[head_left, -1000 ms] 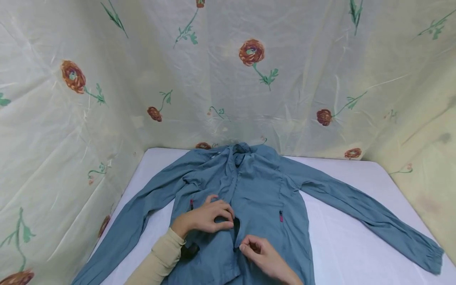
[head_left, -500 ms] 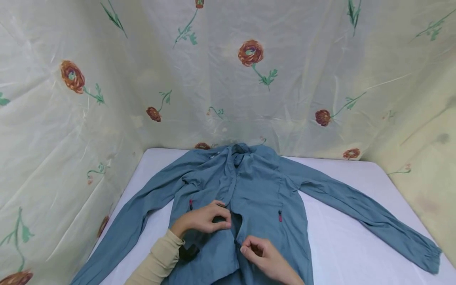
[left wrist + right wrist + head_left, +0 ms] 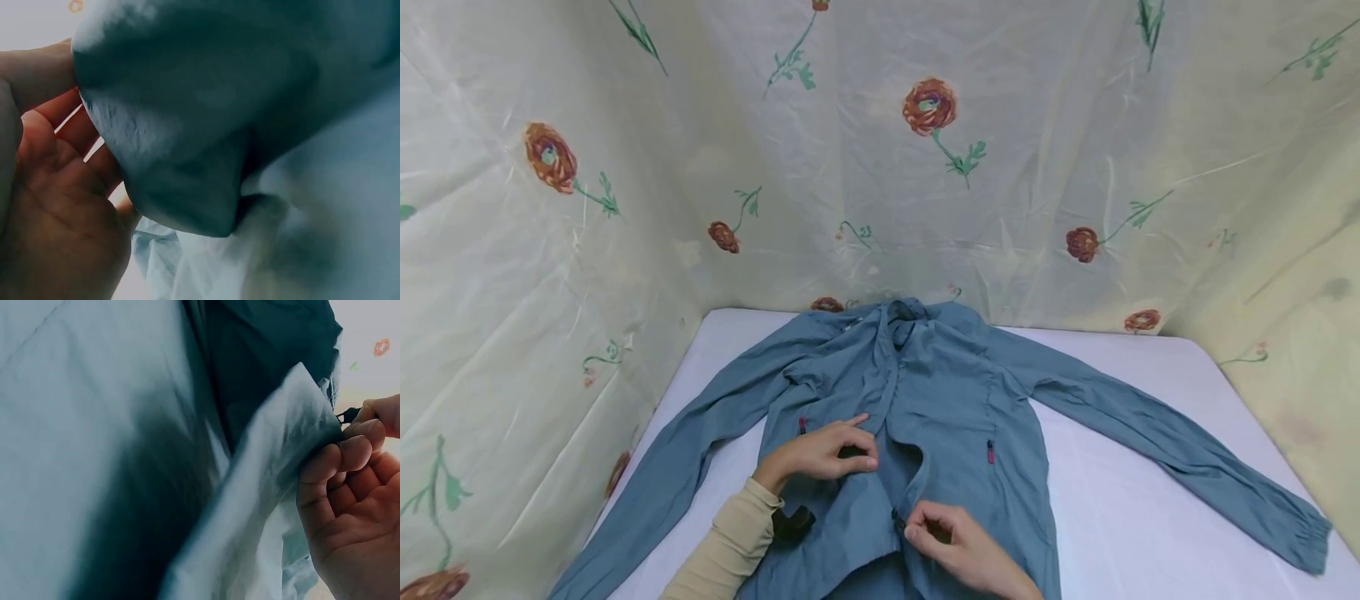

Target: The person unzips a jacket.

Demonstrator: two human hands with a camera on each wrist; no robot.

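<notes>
A blue-grey jacket (image 3: 955,375) lies spread front up, its front parted between my hands. My left hand (image 3: 827,450) pinches the left front edge and holds it raised; in the left wrist view the fabric (image 3: 169,144) runs between thumb and fingers. Lower down on the other side of the opening, my right hand (image 3: 955,542) has its fingers curled, with thumb and index finger together. They pinch a small black zipper pull (image 3: 350,415), clear in the right wrist view. The black zipper slider (image 3: 898,521) shows just beside those fingertips in the head view.
White cloth (image 3: 1135,517) covers the table under the jacket. One sleeve (image 3: 1180,442) stretches out to the right, the other (image 3: 677,467) down to the left. Floral sheeting (image 3: 1000,167) hangs behind and at both sides. A black device (image 3: 793,525) sits by my left wrist.
My left hand has shifted a little left with the front edge, and the gap in the jacket front has widened. My right hand has stayed nearly in place; the slider shows more plainly.
</notes>
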